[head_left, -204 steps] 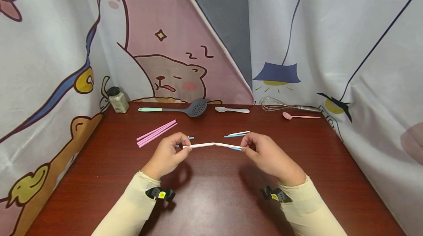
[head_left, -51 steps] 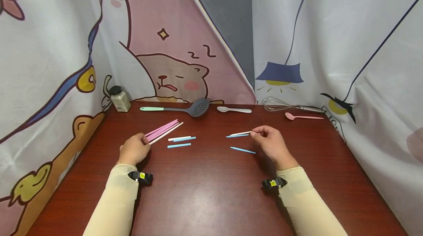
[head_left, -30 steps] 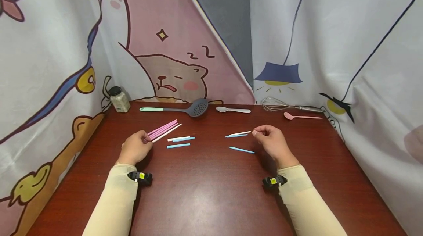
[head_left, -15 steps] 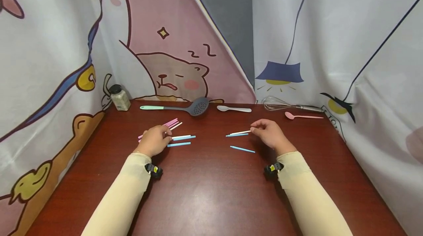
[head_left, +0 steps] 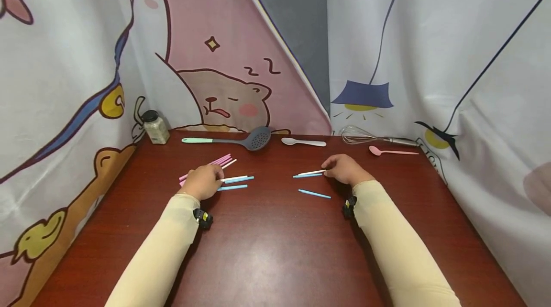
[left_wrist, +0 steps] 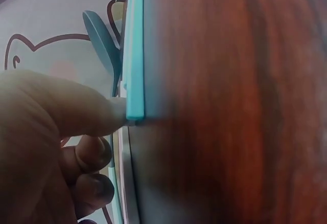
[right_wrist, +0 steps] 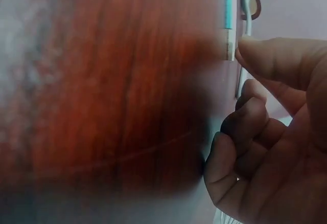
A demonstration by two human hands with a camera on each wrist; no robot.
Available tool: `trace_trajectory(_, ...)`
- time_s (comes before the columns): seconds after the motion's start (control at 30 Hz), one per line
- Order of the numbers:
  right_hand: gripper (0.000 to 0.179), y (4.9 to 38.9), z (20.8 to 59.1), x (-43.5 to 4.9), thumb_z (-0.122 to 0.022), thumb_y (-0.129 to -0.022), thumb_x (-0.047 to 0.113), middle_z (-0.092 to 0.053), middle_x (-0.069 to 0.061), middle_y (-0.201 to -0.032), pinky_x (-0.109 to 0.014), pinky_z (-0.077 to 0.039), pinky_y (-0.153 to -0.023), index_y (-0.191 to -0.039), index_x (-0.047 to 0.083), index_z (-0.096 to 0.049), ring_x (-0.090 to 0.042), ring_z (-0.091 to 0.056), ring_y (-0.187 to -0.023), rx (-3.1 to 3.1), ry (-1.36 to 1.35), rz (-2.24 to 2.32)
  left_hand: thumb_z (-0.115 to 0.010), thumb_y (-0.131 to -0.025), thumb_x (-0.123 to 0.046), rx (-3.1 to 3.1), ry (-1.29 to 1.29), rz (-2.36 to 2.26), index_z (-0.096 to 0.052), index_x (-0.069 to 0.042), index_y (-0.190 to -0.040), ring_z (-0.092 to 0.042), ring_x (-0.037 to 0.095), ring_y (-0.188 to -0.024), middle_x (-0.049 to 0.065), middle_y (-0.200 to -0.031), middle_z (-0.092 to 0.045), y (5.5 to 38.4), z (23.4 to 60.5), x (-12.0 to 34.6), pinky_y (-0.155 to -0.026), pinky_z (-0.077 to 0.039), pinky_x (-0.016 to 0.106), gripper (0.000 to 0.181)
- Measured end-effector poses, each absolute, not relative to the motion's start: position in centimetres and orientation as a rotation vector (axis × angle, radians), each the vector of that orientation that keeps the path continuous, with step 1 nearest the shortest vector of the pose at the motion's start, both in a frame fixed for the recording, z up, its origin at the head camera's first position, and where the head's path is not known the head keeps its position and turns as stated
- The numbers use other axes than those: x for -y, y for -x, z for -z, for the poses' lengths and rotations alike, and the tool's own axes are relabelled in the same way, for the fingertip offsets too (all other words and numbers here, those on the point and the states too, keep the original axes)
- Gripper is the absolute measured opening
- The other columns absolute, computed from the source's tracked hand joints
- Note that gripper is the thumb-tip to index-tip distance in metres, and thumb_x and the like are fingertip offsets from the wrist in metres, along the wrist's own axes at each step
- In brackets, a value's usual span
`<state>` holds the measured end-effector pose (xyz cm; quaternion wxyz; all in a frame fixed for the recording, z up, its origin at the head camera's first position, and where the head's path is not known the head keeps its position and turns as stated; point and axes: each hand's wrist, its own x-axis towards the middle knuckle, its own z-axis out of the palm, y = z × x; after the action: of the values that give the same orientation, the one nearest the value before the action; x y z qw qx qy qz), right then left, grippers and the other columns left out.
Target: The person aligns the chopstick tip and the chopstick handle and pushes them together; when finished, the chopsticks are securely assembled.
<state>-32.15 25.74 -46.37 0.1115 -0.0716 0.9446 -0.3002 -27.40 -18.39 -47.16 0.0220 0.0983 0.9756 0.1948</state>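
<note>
White sticks (head_left: 311, 172) alongside blue sticks (head_left: 306, 176)

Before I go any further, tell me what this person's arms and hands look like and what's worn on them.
The left sleeve and right sleeve are long, plain and pale cream-yellow, ending near the wrists. A small black left wrist device and a matching right wrist device each carry a yellow marking. The left hand and right hand are ungloved.

Glossy red-brown tabletop (head_left: 275, 230) with pale glare (head_left: 258, 261); around it, cartoon-print cloth (head_left: 241, 15) in white, pink and grey.
</note>
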Motion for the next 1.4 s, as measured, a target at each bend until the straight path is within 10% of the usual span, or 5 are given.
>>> trace_trajectory(0.37, 0.008, 32.2, 46.3, -24.2, -0.072, -0.091, 0.005, -0.062, -0.001, -0.074, -0.033, -0.045, -0.072, -0.084, 0.007, -0.069, -0.019, -0.055, -0.074, -2.847, 0.264, 0.660, -0.069, -0.091, -0.014, -3.047, -0.237, -0.550, -0.063, -0.015, -0.079, -0.063, 0.023, -0.079, 0.001, -0.077, -0.066, 27.7, 47.3, 18.4, -0.080, -0.039, 0.051, 0.013)
trace_trajectory(1.4, 0.005, 21.4, 40.2, -20.9, -0.064, -0.103, 0.008, -0.056, -0.001, -0.079, -0.031, -0.044, -0.063, -0.098, 0.009, -0.062, -0.016, -0.051, -0.070, -2.827, 0.508, 1.197, -0.072, -0.092, -0.004, -2.698, -0.627, -1.558, -0.064, -0.013, -0.091, -0.057, 0.016, -0.077, -0.003, -0.081, -0.062, 21.3, 43.2, 13.6, -0.069, -0.047, 0.029, 0.012)
